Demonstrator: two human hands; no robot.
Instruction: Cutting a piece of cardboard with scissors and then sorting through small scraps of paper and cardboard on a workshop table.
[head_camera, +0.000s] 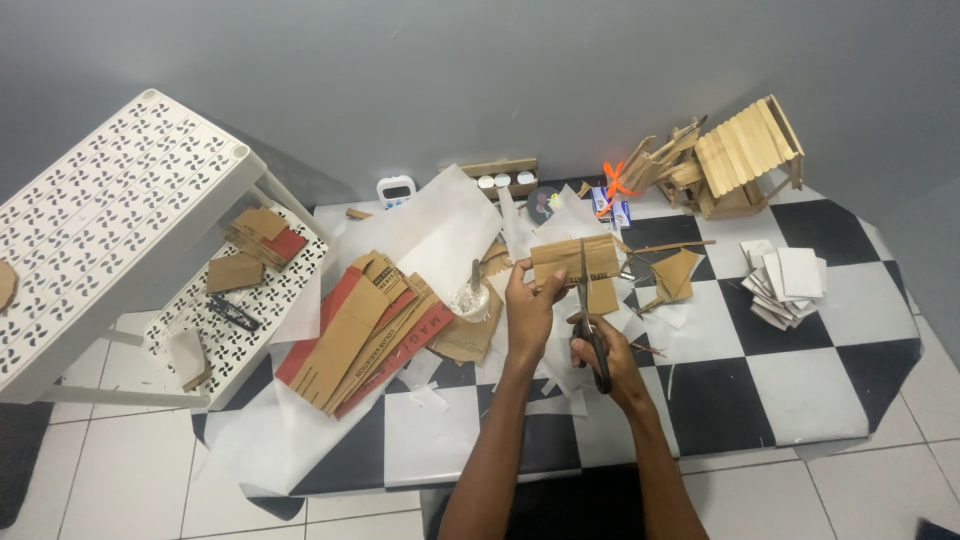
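Head view, read from left to right relative to the hands: far to the left of the left hand stands a white perforated plastic shelf unit, its lower tier carrying small cardboard offcuts and a dark tool too small to identify. Nearer, just left of the left hand, a stack of flattened cardboard strips, brown on one face and red on the other, lies on white paper over the black-and-white checked mat; a small white cup sits just beside the thumb side of that hand. The left hand is closed on the lower left edge of a rectangular corrugated cardboard piece, held above the mat with its long axis running left to right, directly ahead of both hands. The right hand is clenched through the dark handles of a pair of scissors; the blades point away from the person and cross the cardboard piece near its middle, square to its long axis. The right hand sits below and slightly right of the piece; the left hand is the nearer one, being in contact. Right of the right hand, well apart, lies a stack of white square tiles; beyond it stands a small house of flat wooden sticks
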